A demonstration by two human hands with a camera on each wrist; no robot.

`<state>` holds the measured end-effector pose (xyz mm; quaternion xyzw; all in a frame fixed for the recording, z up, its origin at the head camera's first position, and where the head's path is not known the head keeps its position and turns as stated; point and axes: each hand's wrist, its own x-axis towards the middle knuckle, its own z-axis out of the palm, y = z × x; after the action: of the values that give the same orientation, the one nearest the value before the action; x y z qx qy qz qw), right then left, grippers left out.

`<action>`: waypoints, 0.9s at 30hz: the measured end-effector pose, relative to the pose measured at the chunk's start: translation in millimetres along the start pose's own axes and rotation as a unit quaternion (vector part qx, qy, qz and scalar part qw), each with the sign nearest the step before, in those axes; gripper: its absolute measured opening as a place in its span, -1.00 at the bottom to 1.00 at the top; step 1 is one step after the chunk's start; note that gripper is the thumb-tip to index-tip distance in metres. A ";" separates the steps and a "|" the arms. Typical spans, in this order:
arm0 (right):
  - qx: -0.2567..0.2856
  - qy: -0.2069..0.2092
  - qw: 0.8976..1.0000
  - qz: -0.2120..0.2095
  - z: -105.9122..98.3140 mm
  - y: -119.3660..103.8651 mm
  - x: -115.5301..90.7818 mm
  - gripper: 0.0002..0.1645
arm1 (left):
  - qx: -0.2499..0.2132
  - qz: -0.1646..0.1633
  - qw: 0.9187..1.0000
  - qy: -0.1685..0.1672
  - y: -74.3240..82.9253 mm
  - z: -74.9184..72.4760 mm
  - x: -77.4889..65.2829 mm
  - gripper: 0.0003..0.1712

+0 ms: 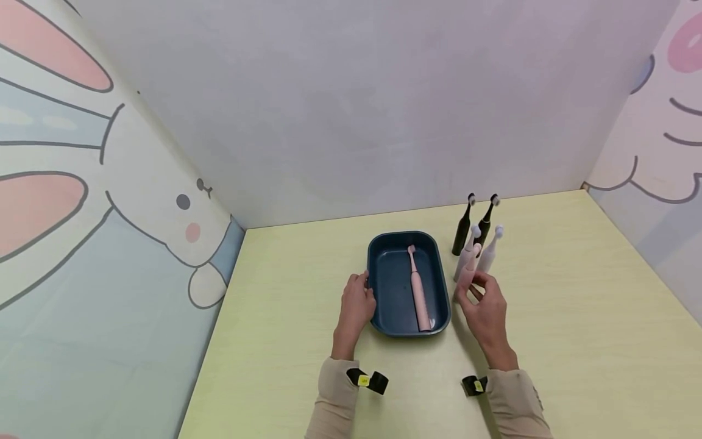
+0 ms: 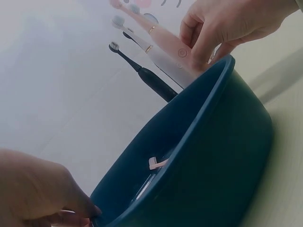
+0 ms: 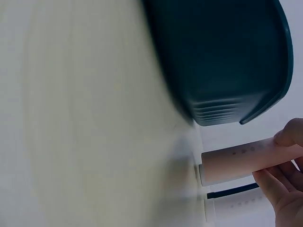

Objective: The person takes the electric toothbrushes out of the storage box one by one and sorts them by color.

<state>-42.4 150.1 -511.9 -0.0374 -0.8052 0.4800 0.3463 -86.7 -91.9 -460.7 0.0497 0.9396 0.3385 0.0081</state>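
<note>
My left hand (image 1: 359,302) pinches the left rim of a dark blue plastic basin (image 1: 392,326). Inside the basin lies a pink electric toothbrush (image 1: 419,296), its head toward the far side. To the basin's right, my right hand (image 1: 486,311) holds a second pink electric toothbrush (image 2: 165,41) by its handle, between thumb and fingers, roughly upright. Whether its base touches the table cannot be told. Just behind it stand two white electric toothbrushes (image 1: 487,259), and farther back two black ones (image 1: 462,235), all upright.
The pale yellow table (image 1: 285,305) meets a plain light wall (image 1: 356,122) at the back. Side walls with cartoon animal prints (image 1: 159,201) flank it. A black wrist camera (image 1: 378,383) sticks out from each sleeve.
</note>
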 end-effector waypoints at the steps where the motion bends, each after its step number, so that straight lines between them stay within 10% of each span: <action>1: 0.000 -0.001 1.000 0.001 0.4 1.1 -0.3 -0.59 | 0.000 0.001 1.000 0.000 -0.3 0.2 0.0 -0.52; 27: -0.018 -0.051 0.998 0.036 -4.5 1.5 -1.8 -0.55 | -0.003 0.005 1.000 0.004 -1.2 0.5 -0.8 -0.53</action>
<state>-38.8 153.6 -512.7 -0.0481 -0.8286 0.4783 0.2869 -86.0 -92.6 -461.8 0.0531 0.9383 0.3417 0.0027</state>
